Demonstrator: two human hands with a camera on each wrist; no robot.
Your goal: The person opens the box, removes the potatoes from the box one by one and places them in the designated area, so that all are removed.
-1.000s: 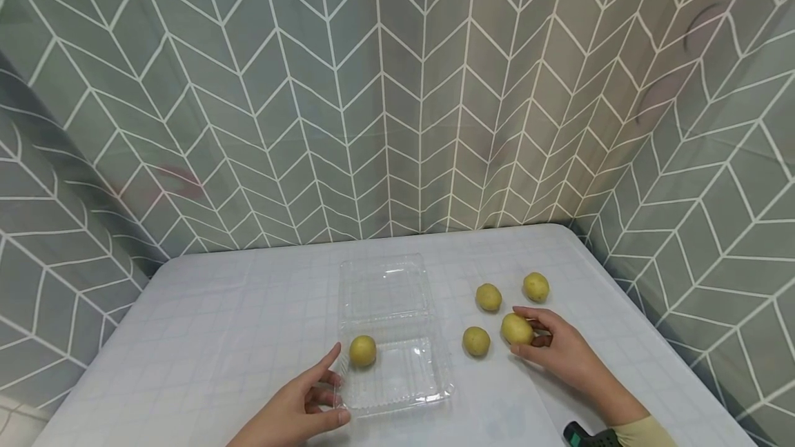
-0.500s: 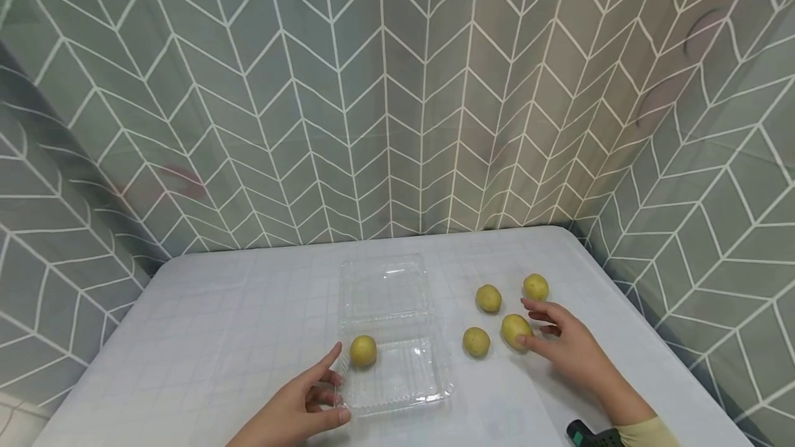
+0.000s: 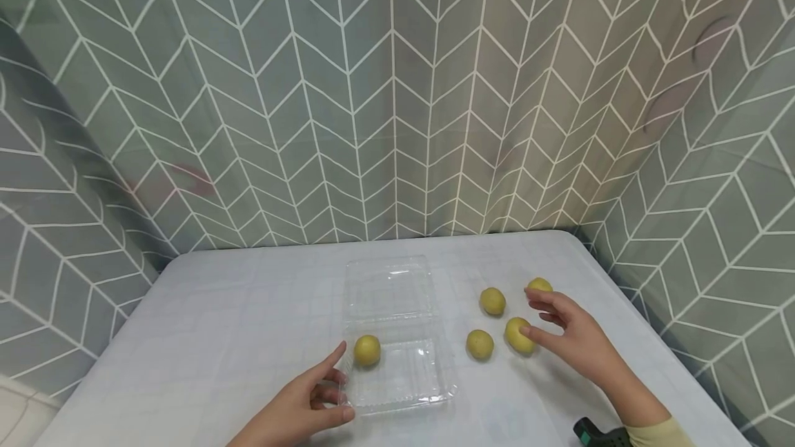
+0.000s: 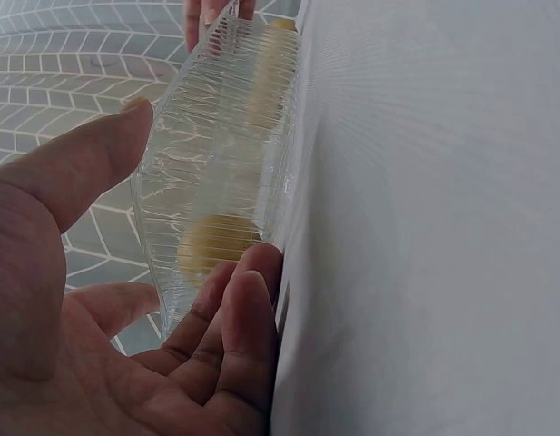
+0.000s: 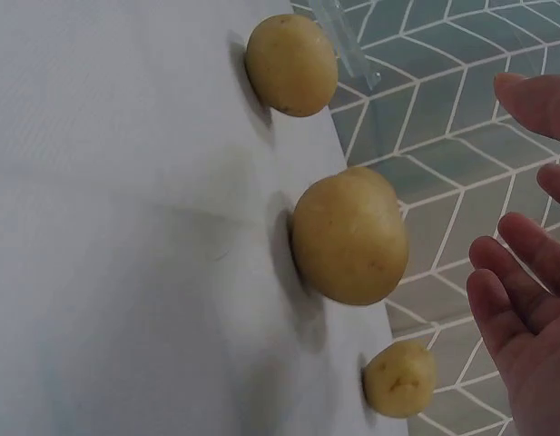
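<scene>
A clear plastic clamshell box (image 3: 400, 381) lies unfolded on the white table, its lid (image 3: 390, 288) laid back. One potato (image 3: 367, 350) sits in the left part of its base. My left hand (image 3: 304, 402) touches the box's left wall, index finger and thumb spread along the rim, as the left wrist view also shows. Over on the right, my right hand (image 3: 574, 336) hovers with parted fingers beside a larger potato (image 3: 519, 335). In the right wrist view the fingers (image 5: 497, 272) stand apart from that potato, which rests on the cloth.
Near the right hand lie further potatoes: one nearer the box (image 3: 480, 344), one behind it (image 3: 493, 301), and one farther back (image 3: 539, 284), partly hidden by fingertips. Patterned grey curtains (image 3: 397, 123) close off the table's back and sides.
My right hand has let go of the larger potato, spread its fingers and drawn away to the right. My left hand keeps its place at the box. The head view has shifted slightly.
</scene>
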